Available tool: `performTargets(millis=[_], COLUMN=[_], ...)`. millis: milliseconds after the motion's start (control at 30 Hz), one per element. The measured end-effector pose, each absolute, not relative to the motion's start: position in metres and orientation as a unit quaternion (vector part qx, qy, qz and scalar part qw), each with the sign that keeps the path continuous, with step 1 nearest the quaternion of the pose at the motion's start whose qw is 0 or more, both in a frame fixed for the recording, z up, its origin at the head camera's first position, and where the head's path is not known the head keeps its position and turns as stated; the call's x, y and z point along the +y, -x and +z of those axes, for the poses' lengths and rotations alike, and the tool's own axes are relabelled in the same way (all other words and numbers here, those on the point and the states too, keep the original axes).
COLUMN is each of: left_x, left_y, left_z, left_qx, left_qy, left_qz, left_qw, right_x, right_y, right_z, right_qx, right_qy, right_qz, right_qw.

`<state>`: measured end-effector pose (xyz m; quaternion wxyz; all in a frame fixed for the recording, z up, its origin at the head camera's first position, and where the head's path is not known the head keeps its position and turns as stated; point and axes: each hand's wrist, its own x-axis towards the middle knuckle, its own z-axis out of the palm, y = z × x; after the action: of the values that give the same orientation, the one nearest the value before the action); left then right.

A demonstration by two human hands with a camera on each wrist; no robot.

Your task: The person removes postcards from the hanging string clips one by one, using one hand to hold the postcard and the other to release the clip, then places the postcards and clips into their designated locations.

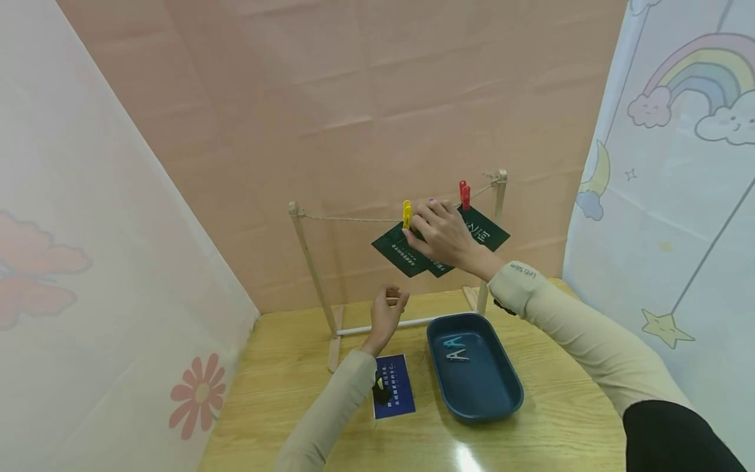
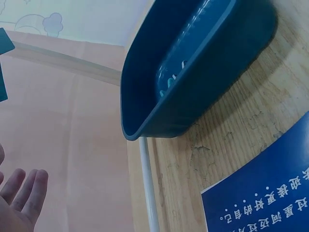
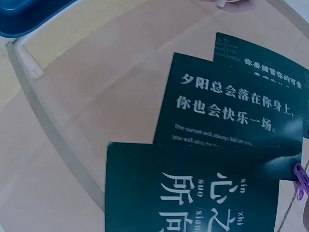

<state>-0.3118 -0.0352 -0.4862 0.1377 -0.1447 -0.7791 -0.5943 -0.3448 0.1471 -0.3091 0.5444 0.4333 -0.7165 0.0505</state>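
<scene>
Right hand [image 1: 444, 234] pinches purple plastic clothespin [image 3: 301, 174] at corner of middle dark-green rectangular card [image 3: 224, 108], by thin beige string [image 1: 354, 219] — best to ease off only once both are gripped. Left hand [image 1: 386, 314] empty, fingers loose.

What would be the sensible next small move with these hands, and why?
Probably ease the right hand off the purple clip and see whether it holds: the clip appears to bite the middle green card's corner beside the string. The left hand looks empty, and the blue card lies unclipped on the table.
</scene>
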Motion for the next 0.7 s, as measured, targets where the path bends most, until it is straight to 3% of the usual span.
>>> performTargets(millis=[400,700], left_x=[-0.033,-0.030], left_y=[0.315,0.318], left_z=[-0.476,-0.465], left_qx=[-0.776,-0.793], left_qy=[0.157,0.134], left_qz=[-0.593,-0.578], left_qw=[0.149,0.138], right_x=[0.142,0.142], right_y=[0.347,0.351], right_z=[-0.289,-0.283], right_qx=[-0.754,-0.830], right_qy=[-0.401,-0.355], right_qz=[0.065,0.038], right_qw=[0.517,0.428])
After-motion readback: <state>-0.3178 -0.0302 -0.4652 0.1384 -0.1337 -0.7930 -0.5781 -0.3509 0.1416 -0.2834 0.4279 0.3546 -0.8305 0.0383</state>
